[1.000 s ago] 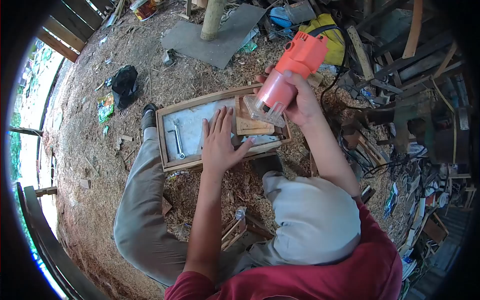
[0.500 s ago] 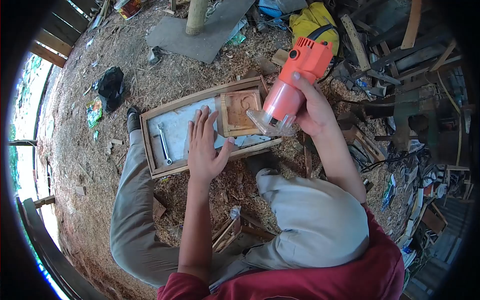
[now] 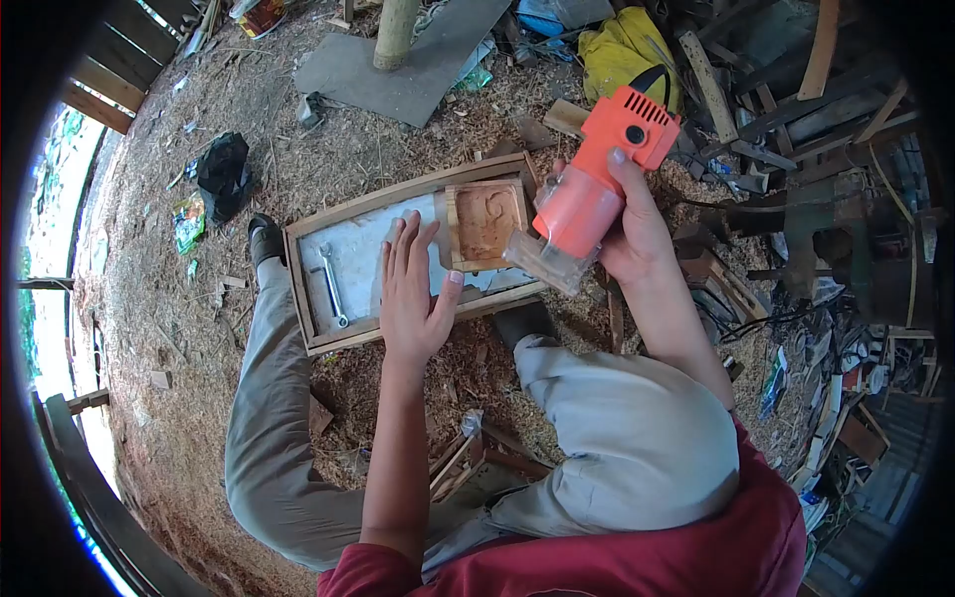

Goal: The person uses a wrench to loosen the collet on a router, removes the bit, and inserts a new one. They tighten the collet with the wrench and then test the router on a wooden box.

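Observation:
My right hand (image 3: 637, 224) is wrapped round an orange trim router (image 3: 597, 184) with a clear plastic base, held tilted beside the right end of a wood-framed tray (image 3: 398, 189). Open, with fingers spread, my left hand (image 3: 416, 294) hovers over the tray's pale surface and holds nothing. A square wooden piece (image 3: 487, 224) with a carved recess sits in the tray's right part, between my two hands. Near the tray's left end lies a metal wrench (image 3: 333, 289).
Wood shavings cover the ground. A grey board (image 3: 398, 80) with a round post (image 3: 396, 35) stands at the back. A black plastic bag (image 3: 224, 174) lies left, a yellow bag (image 3: 627, 55) behind the router. Scrap wood (image 3: 708, 85) is piled at right.
The router has turned in my right hand and shifted slightly right, its base swinging with it. My left hand stays spread over the tray, with only a small shift right in view.

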{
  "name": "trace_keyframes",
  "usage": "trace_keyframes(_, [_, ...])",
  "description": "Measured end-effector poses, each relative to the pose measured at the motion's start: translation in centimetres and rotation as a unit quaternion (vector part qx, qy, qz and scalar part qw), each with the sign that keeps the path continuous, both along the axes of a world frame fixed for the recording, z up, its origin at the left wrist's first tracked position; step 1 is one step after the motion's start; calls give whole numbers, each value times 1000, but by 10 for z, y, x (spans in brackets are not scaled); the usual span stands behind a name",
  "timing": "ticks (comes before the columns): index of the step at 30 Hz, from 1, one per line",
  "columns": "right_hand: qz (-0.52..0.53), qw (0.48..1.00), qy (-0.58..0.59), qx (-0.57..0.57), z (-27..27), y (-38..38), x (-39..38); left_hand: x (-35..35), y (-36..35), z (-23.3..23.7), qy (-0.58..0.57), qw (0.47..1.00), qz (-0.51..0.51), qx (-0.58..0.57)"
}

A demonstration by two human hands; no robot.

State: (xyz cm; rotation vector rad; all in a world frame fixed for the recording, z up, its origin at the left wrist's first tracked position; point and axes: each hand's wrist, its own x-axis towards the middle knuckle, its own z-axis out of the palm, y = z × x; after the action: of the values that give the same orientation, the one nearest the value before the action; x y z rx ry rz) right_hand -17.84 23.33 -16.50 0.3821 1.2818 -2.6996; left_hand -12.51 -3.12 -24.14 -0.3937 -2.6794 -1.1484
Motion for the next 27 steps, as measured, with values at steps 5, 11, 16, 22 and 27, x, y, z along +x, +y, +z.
trace_keyframes(5, [-46, 995, -37, -83, 9, -12, 16, 1, 1, 9, 7, 1000, 2, -13])
trace_keyframes(11, [-49, 999, -10, -23, -15, -12, 10, 1, -1, 3, -3, 999, 4, 51])
trace_keyframes(16, [-43, 999, 22, 4, -12, -1, 15, 1, 0, 5, 5, 998, 5, 62])
trace_keyframes(22, [-88, 981, 26, -172, -15, -9, 12, 1, 1, 5, 13, 999, 5, 45])
trace_keyframes(27, [-48, 988, 7, -144, -16, 1, 14, 1, 0, 4, 8, 999, 8, 53])
